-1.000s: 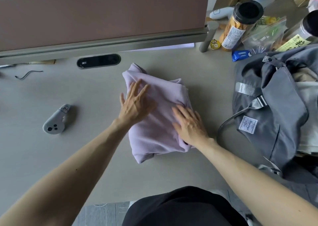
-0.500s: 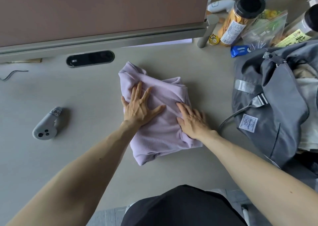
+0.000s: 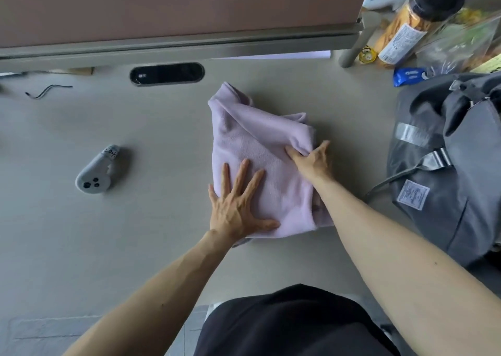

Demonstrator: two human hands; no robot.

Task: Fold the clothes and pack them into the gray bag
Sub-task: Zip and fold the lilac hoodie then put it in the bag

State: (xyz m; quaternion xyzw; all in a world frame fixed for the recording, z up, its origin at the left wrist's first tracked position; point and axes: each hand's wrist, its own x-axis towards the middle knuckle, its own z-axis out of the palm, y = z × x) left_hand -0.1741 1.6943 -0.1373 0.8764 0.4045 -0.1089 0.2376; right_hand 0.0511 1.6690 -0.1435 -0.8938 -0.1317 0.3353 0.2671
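A folded lilac garment (image 3: 257, 149) lies on the beige table (image 3: 135, 233), in the middle. My left hand (image 3: 238, 206) presses flat on its near left corner, fingers spread. My right hand (image 3: 311, 160) is at the garment's right edge, thumb on top and fingers tucked under a fold, pinching it. The gray bag (image 3: 447, 171) stands open at the right, about a hand's width from the garment, with pale cloth inside at the frame edge.
A gray handheld controller (image 3: 97, 176) lies left of the garment. A black oval cable port (image 3: 166, 74) and a partition wall (image 3: 162, 11) lie behind. Snack jars (image 3: 414, 21), plastic bags and a blue packet (image 3: 409, 76) crowd the back right. A thin cable (image 3: 48, 91) lies far left.
My left hand slid toward me to the garment's near left corner. My right hand moved to the right edge and took hold of a fold there.
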